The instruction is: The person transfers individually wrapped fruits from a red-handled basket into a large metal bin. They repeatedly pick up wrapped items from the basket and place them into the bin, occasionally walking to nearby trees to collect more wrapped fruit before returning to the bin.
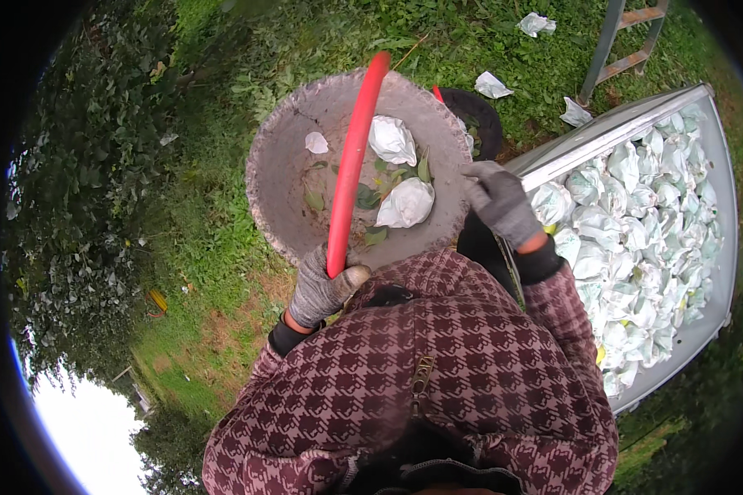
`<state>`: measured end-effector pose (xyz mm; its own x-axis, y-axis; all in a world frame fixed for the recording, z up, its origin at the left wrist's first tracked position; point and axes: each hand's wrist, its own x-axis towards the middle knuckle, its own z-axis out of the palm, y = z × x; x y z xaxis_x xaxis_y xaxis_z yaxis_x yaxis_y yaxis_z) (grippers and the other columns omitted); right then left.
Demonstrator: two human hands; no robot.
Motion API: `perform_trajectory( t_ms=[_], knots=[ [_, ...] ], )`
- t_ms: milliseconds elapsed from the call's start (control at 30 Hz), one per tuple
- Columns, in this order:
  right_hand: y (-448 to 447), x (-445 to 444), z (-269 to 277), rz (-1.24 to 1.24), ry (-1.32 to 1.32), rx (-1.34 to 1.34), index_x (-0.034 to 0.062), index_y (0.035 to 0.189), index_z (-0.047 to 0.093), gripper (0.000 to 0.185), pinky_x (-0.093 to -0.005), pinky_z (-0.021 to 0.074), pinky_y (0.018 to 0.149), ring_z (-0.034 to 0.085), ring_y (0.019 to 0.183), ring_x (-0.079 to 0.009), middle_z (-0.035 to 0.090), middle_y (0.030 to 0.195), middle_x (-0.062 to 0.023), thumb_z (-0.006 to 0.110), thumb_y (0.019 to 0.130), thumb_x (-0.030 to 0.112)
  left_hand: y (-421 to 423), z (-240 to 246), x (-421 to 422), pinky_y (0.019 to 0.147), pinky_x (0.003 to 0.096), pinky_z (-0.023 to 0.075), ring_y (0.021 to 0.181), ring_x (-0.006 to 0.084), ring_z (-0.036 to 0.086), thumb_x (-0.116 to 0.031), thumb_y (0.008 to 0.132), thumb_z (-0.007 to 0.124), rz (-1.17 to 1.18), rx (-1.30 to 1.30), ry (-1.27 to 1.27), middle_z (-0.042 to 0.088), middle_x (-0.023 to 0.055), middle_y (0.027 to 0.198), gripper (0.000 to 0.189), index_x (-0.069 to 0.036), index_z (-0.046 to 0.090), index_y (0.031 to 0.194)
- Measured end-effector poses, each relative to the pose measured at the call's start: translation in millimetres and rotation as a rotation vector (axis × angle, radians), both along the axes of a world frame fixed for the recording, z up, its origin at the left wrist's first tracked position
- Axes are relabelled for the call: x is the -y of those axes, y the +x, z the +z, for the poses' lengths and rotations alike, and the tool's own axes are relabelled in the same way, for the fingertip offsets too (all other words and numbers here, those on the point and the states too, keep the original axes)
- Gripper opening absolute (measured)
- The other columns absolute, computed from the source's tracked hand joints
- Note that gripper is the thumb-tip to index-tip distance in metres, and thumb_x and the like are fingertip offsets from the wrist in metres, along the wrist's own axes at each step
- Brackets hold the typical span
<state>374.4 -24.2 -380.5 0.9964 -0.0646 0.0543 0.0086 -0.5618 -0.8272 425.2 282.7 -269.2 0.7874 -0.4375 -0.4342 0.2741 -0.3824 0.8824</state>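
My left hand point(327, 284), in a grey knit glove, is closed around the lower end of the red handle point(358, 148) of a round, cloth-lined basket point(272, 167). In the basket lie two white wrapped bundles point(394, 140) point(407, 203), a small white scrap point(316, 143) and several green leaves point(366, 197). My right hand point(500, 201), gloved in grey too, is at the basket's right rim, fingers bent; whether it grips the rim is not clear. Just right of it is a grey bin point(725, 247) full of white-wrapped bundles point(616, 204).
Behind the basket sits a dark round container point(488, 120), partly hidden. A metal ladder point(600, 55) stands at the top right. Crumpled white wrappers point(493, 85) lie on the grass point(223, 198). Leafy trees point(80, 204) fill the left side.
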Motion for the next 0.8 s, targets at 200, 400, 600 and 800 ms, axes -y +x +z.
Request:
perform_trajectory(
  t_ms=[200,400,600,800],
  knots=[
    [95,-84,-164,-0.202,-0.059,-0.501,0.0036,0.115,0.052,0.04,-0.0381,0.0427,0.09,0.054,0.107,-0.0302,0.056,0.114,-0.0185,0.059,0.082,0.025,13,26,-8,0.055,0.0342,0.0429,0.057,0.0226,0.056,-0.025,0.073,0.075,-0.51,0.074,0.039,0.057,0.0073,0.063,0.025,-0.005,0.06,0.075],
    [124,-85,-208,-0.335,0.281,-0.56,0.0024,0.11,0.056,0.04,-0.0403,0.0424,0.089,0.053,0.108,-0.0339,0.056,0.114,-0.0211,0.058,0.083,0.032,13,22,-21,0.057,0.0369,0.0442,0.06,0.0327,0.056,-0.028,0.072,0.074,-0.649,0.163,0.03,0.059,0.0128,0.064,0.026,-0.005,0.064,0.08],
    [92,-66,-82,-0.169,0.298,-0.453,-0.0007,0.115,0.052,0.044,-0.0339,0.0419,0.087,0.054,0.101,-0.0283,0.059,0.107,-0.0182,0.061,0.082,0.028,7,-7,-34,0.045,0.0284,0.0383,0.047,0.0126,0.048,-0.018,0.077,0.073,-0.155,0.127,-0.102,0.053,0.0002,0.061,0.024,-0.004,0.054,0.082],
    [-33,14,9,-0.268,1.002,-0.259,0.0074,0.099,0.061,0.019,-0.0221,0.0381,0.051,0.044,0.062,-0.0034,0.051,0.073,0.005,0.064,0.085,0.019,25,-36,-17,0.035,0.0245,0.0329,0.039,0.0091,0.04,-0.02,0.083,0.067,0.095,-0.091,-0.328,0.049,-0.0012,0.062,0.025,-0.009,0.048,0.095]
  ],
)
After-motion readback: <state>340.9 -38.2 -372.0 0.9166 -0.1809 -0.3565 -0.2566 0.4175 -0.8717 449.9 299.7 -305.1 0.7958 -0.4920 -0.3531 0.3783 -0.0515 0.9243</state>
